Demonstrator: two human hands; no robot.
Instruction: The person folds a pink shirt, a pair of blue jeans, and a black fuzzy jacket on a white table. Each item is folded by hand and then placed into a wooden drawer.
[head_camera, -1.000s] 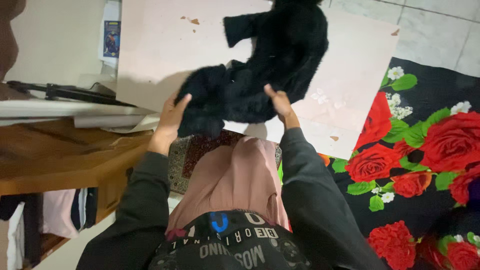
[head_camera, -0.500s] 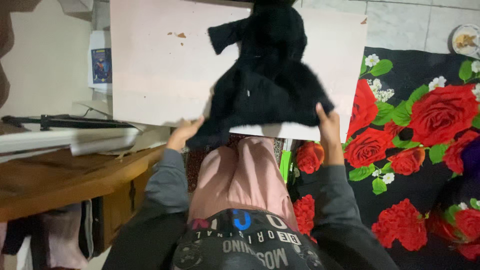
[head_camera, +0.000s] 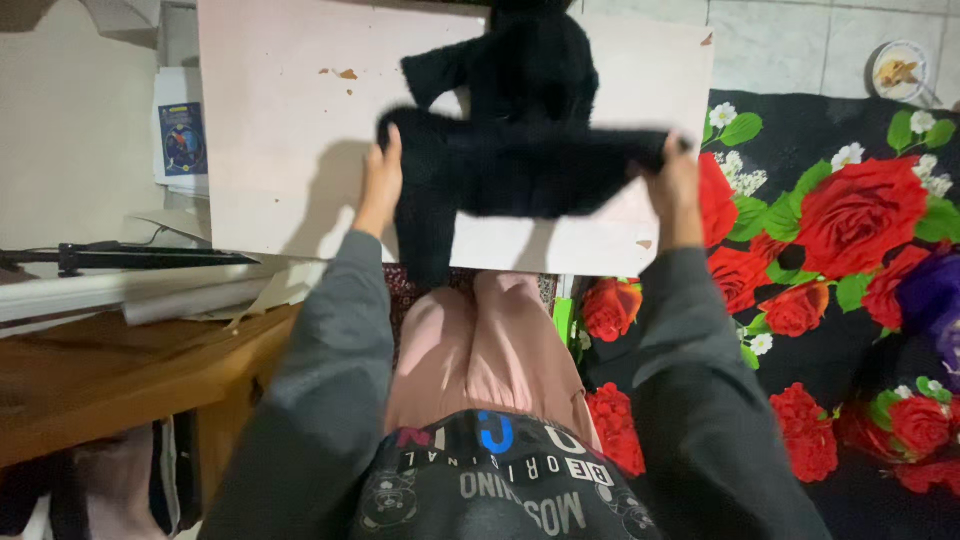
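1. My left hand (head_camera: 380, 185) grips one end of the black fuzzy garment (head_camera: 520, 150), fingers closed on its edge at about 9 o'clock of the cloth. My right hand (head_camera: 675, 185) is clamped on the other end at 3 o'clock. The hem between them is pulled out straight and level.
2. The garment lies over the pale pink board (head_camera: 290, 150), its upper part with one short sleeve pointing to 10 o'clock, running off the top of frame at 12.
3. Edges: the board's near edge sits just beyond my knees. Its right edge meets the rose-print blanket (head_camera: 850, 250). Bare board lies open at 9 to 10 o'clock of the garment. Its right margin is narrow.
4. Materials: the garment is thick, pile-like, matte black. The board is flat and smooth, with small brown chips near the sleeve and at its right corners. The blanket is black with red roses and green leaves.
5. At 8 o'clock a wooden table (head_camera: 120, 370) is stacked with white sheets, a dark rod lying across them.
6. At 2 o'clock, on grey floor tiles, a small round dish (head_camera: 900, 70) holds something pale brown; too small to identify.
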